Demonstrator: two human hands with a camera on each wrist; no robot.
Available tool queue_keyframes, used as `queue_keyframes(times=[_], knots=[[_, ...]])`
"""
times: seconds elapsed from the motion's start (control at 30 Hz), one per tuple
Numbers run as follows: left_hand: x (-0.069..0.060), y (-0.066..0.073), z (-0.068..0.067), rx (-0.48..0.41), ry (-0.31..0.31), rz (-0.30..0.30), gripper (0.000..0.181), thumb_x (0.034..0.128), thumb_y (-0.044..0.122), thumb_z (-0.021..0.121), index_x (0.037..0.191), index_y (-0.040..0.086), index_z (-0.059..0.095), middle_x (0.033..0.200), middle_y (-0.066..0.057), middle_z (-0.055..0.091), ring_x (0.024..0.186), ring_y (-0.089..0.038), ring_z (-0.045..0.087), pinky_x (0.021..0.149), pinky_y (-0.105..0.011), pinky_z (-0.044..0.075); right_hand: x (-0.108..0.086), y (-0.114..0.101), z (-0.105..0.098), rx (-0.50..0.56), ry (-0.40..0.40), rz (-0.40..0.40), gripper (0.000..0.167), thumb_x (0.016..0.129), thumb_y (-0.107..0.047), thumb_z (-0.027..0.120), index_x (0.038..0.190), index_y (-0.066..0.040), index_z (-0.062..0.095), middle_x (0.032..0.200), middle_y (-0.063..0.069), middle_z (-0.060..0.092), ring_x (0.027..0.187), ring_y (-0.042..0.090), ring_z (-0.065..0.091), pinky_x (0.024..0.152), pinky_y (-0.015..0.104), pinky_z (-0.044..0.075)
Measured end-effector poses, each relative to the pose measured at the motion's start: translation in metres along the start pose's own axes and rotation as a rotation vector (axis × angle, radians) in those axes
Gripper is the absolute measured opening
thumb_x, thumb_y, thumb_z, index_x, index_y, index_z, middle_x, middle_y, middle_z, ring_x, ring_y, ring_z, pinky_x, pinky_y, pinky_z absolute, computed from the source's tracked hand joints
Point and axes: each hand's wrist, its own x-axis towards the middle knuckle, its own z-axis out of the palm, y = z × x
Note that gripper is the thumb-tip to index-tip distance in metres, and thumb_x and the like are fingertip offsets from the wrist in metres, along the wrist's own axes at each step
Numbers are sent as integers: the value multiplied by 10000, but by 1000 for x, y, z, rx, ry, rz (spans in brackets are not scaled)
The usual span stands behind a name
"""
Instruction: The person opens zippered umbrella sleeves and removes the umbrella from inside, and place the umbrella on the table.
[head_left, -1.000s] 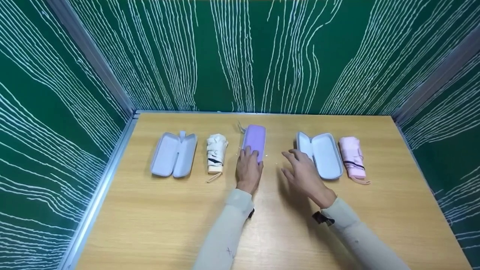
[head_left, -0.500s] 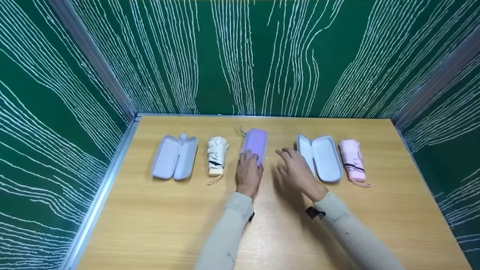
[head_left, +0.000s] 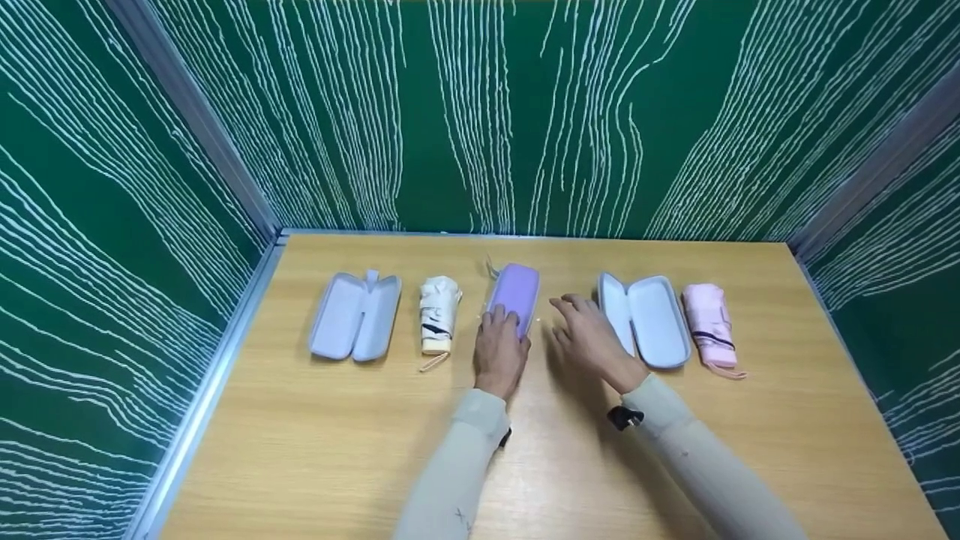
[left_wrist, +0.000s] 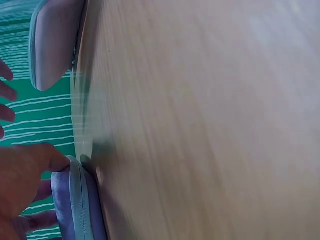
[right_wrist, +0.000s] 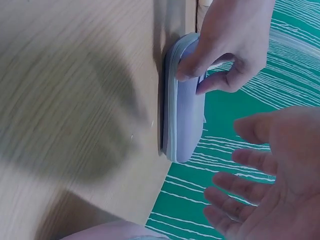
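A closed purple zip case [head_left: 516, 289] lies near the middle of the table in the head view. My left hand [head_left: 500, 352] grips its near end, thumb at the side and fingers over the top; in the right wrist view that thumb presses the case [right_wrist: 187, 107] near its zip. To the right, my right hand [head_left: 592, 337] hovers over the table with fingers spread and holds nothing. It is apart from the purple case and partly covers an open pale blue case [head_left: 660, 322]. Its bare palm [right_wrist: 295, 175] shows in the right wrist view.
Left of the purple case lies a folded white umbrella [head_left: 439, 311], with another open pale case [head_left: 337, 315] beyond it. A folded pink umbrella [head_left: 709, 322] rests at the far right. Green walls with white lines enclose the wooden table [head_left: 315, 450].
My right hand has shifted a little left, nearer the purple case. My left hand keeps its hold on the case. The whole head view has shifted slightly.
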Motion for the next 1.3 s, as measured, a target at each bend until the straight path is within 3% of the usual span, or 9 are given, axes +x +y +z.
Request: queue_keyframes(times=[0.37, 1.0, 1.3], knots=[[-1, -1, 3, 22, 20, 14, 284, 903, 286, 835, 1110, 115, 741, 1121, -51, 638, 1044, -246, 599, 881, -377, 547, 4, 4, 3, -3, 12, -26, 477, 975, -35, 691, 1416, 102, 573, 1384, 349, 567, 1257, 533, 561, 1100, 625, 457], [0, 1, 0, 28, -19, -5, 342, 919, 280, 816, 1211, 120, 736, 1195, -74, 635, 1098, -265, 602, 904, -388, 563, 12, 7, 3, 6, -25, -35, 489, 988, -52, 647, 1439, 110, 549, 1381, 349, 562, 1259, 531, 562, 1119, 628, 448], [0, 3, 0, 104, 5, 4, 314, 919, 310, 818, 1164, 128, 747, 1162, -70, 651, 1048, -266, 623, 864, -388, 576, 15, 9, 4, -12, -20, -36, 489, 975, -36, 668, 1429, 106, 558, 1361, 338, 579, 1251, 527, 568, 1102, 621, 466]])
